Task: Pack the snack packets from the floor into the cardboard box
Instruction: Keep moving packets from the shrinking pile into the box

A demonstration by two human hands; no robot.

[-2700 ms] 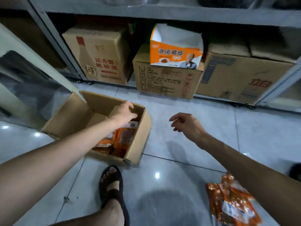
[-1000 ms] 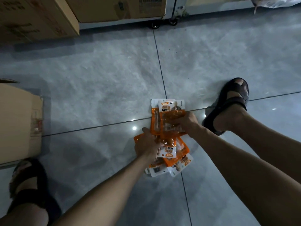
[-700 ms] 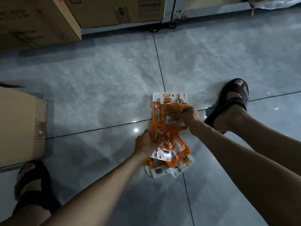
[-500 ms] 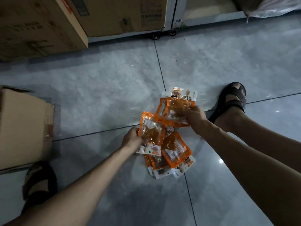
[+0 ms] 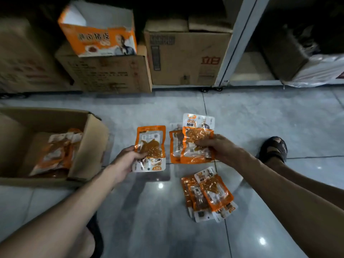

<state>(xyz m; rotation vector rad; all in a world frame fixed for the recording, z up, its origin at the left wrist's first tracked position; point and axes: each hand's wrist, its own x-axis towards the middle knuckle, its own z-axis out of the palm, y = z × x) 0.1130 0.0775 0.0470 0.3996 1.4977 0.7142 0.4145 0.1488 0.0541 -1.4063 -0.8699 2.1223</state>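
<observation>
My left hand (image 5: 124,162) grips one orange and white snack packet (image 5: 151,146) above the floor, just right of the open cardboard box (image 5: 89,144). Several packets (image 5: 55,153) lie inside that box. My right hand (image 5: 217,148) holds a bunch of two or three packets (image 5: 193,138) fanned out above the floor. A small pile of packets (image 5: 208,196) stays on the grey tiles below and between my hands.
Stacked cartons (image 5: 186,56) and an open orange display box (image 5: 100,34) fill the bottom shelf behind. A white rack post (image 5: 234,45) on castors stands at right. My sandalled right foot (image 5: 273,148) rests beside the packets; my left foot (image 5: 96,237) is near my left arm.
Both hands have lifted packets off the pile and come up and apart. My view has tilted up and left, so the box interior and the shelves show again.
</observation>
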